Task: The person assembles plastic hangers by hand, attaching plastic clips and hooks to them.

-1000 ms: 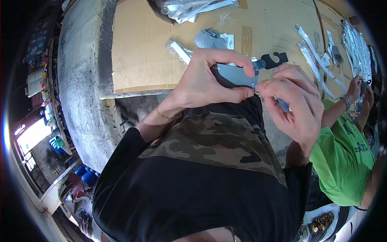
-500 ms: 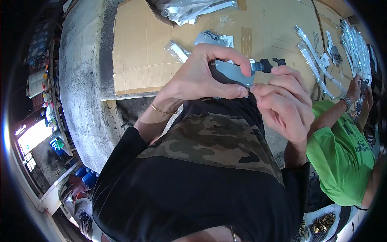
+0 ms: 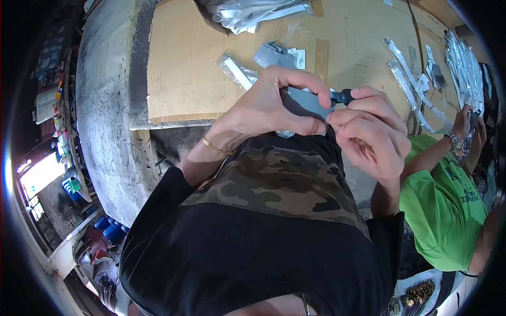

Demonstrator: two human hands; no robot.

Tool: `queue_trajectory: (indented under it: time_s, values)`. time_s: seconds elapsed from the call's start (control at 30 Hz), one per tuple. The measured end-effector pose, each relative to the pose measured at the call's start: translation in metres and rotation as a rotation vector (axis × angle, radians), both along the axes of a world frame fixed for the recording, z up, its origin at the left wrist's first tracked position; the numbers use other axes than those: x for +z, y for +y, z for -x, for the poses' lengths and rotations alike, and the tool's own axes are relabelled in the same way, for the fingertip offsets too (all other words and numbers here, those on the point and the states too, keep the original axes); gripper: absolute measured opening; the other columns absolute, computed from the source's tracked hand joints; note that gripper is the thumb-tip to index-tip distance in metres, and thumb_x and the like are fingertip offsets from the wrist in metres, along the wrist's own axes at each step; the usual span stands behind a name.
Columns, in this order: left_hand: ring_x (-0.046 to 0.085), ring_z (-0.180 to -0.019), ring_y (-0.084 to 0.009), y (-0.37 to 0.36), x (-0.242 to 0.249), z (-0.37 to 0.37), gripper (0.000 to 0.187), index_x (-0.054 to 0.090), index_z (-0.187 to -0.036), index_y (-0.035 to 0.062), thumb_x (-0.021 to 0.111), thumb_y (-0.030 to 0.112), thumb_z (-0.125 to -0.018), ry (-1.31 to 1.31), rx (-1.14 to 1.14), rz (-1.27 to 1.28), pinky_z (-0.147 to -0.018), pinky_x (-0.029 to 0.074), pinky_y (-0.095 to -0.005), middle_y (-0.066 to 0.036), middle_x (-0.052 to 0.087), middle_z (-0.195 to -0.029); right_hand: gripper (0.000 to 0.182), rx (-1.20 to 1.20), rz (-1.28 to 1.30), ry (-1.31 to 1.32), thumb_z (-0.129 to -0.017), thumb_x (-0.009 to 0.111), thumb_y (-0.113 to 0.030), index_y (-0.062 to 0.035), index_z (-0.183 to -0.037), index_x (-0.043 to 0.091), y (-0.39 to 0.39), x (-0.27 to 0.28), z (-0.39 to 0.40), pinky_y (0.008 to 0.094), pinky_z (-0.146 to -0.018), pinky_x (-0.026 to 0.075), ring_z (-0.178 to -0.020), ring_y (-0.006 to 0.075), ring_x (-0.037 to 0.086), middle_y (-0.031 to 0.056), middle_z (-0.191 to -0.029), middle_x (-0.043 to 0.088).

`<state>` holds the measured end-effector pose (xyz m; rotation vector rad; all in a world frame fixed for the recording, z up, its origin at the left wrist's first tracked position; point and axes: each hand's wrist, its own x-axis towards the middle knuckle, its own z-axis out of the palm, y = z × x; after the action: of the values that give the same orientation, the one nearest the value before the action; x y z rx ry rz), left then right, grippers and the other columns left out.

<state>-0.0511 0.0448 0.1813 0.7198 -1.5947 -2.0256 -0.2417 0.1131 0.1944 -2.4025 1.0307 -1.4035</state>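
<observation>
My left hand (image 3: 274, 105) is closed round a grey card (image 3: 308, 100) with a darker band, thumb below and index finger above its right end. A short black hook-shaped piece (image 3: 342, 97) sticks out to the right of that index finger. My right hand (image 3: 371, 131) is closed, its fingertips pinched together at the card's lower right corner. One right fingertip touches the outer end of the black piece. Whatever lies between the pinched fingertips is too small and hidden to name. Both hands are above my lap, in front of the table edge.
Cardboard (image 3: 184, 79) covers the table. On it lie more grey cards (image 3: 274, 54), a small plastic packet (image 3: 237, 71), a pile of bagged strips (image 3: 253, 13) and long bagged strips (image 3: 408, 79). A co-worker in a green shirt (image 3: 448, 205) handles something at the right.
My left hand has shifted slightly right and down, tilting the card. Less of the black piece shows, and its clear part is now hidden. The right hand stays at the corner.
</observation>
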Motion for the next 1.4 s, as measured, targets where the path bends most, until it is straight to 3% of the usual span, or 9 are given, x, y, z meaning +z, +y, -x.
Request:
queue_trajectory:
  time_s: [0.17, 0.4, 0.5, 0.67, 0.87, 1.1, 1.17, 1.27, 1.4]
  values:
    - [0.061, -0.073, -0.0071, 0.003, 0.0, -0.001, 0.025, 0.066, -0.085, 0.0028, 0.075, -0.004, -0.063, 0.015, -0.01, -0.093, -0.066, 0.049, -0.0206, -0.001, 0.065, -0.081, 0.021, -0.039, -0.058, -0.144, -0.064, 0.071, 0.01, -0.0005, -0.077, 0.058, 0.004, -0.006, -0.006, 0.0387, -0.073, 0.054, -0.072, 0.0231, 0.061, 0.0076, -0.076, 0.065]
    - [0.061, -0.077, -0.0083, 0.006, -0.003, -0.002, 0.027, 0.066, -0.087, 0.0028, 0.075, -0.005, -0.063, 0.071, -0.013, -0.187, -0.069, 0.049, -0.0217, -0.001, 0.064, -0.086, 0.02, -0.067, -0.123, -0.229, -0.067, 0.07, 0.011, -0.002, -0.076, 0.057, 0.016, -0.015, -0.011, 0.0404, -0.076, 0.054, -0.073, 0.0219, 0.062, 0.0068, -0.078, 0.067]
    - [0.057, -0.081, -0.0091, 0.004, -0.002, -0.004, 0.032, 0.064, -0.085, 0.0041, 0.08, 0.002, -0.057, 0.01, -0.028, -0.21, -0.073, 0.046, -0.0223, -0.002, 0.062, -0.088, 0.023, -0.076, -0.103, -0.255, -0.066, 0.071, 0.011, -0.0025, -0.077, 0.057, 0.018, -0.019, -0.014, 0.0417, -0.078, 0.054, -0.073, 0.0217, 0.063, 0.0068, -0.079, 0.067]
    - [0.057, -0.08, -0.0086, 0.0, 0.014, -0.008, 0.023, 0.064, -0.086, 0.004, 0.076, 0.005, -0.067, -0.138, -0.02, -0.152, -0.072, 0.045, -0.0221, -0.001, 0.062, -0.088, 0.023, -0.168, -0.127, -0.289, -0.065, 0.071, 0.011, -0.0027, -0.079, 0.059, 0.017, -0.022, -0.013, 0.0387, -0.076, 0.051, -0.072, 0.0204, 0.062, 0.0076, -0.079, 0.068]
    - [0.058, -0.076, -0.0091, 0.0, -0.001, -0.01, 0.019, 0.064, -0.088, 0.0021, 0.073, 0.006, -0.072, -0.011, 0.03, 0.18, -0.067, 0.044, -0.0202, -0.003, 0.063, -0.087, 0.022, -0.277, -0.243, -0.468, -0.065, 0.067, 0.013, -0.0016, -0.079, 0.059, 0.017, -0.024, -0.025, 0.0323, -0.066, 0.048, -0.068, 0.0198, 0.06, 0.0093, -0.079, 0.068]
    - [0.057, -0.069, -0.0079, 0.007, 0.002, -0.007, 0.009, 0.064, -0.088, 0.0003, 0.067, 0.0, -0.08, -0.027, 0.112, 0.336, -0.061, 0.044, -0.0196, -0.003, 0.063, -0.084, 0.022, -0.394, -0.259, -0.536, -0.066, 0.066, 0.013, -0.0005, -0.082, 0.06, 0.019, -0.024, -0.038, 0.0312, -0.066, 0.046, -0.071, 0.022, 0.059, 0.0081, -0.077, 0.067]
    - [0.053, -0.059, -0.0056, 0.008, 0.012, -0.006, 0.006, 0.064, -0.09, 0.0002, 0.065, 0.001, -0.083, -0.192, 0.087, -0.005, -0.051, 0.042, -0.0183, -0.003, 0.063, -0.085, 0.022, -0.432, -0.252, -0.359, -0.067, 0.067, 0.008, -0.0017, -0.086, 0.062, 0.018, -0.016, -0.034, 0.0324, -0.071, 0.047, -0.08, 0.0255, 0.059, 0.0096, -0.09, 0.066]
    - [0.049, -0.055, -0.0015, 0.012, 0.002, -0.004, 0.008, 0.064, -0.092, 0.0006, 0.064, 0.005, -0.086, -0.167, 0.121, 0.028, -0.044, 0.037, -0.0165, -0.001, 0.063, -0.084, 0.022, -0.412, -0.316, -0.249, -0.068, 0.069, 0.003, -0.0038, -0.089, 0.062, 0.014, -0.009, -0.029, 0.0345, -0.076, 0.047, -0.09, 0.0283, 0.057, 0.0112, -0.107, 0.06]
    - [0.05, -0.055, -0.0031, 0.01, -0.003, -0.002, 0.008, 0.062, -0.092, -0.0003, 0.063, 0.005, -0.087, -0.06, 0.071, -0.03, -0.045, 0.039, -0.0175, -0.002, 0.062, -0.084, 0.021, -0.364, -0.373, -0.217, -0.069, 0.069, 0.0, -0.0049, -0.088, 0.062, 0.013, -0.016, -0.023, 0.0367, -0.079, 0.046, -0.094, 0.0288, 0.056, 0.0118, -0.117, 0.055]
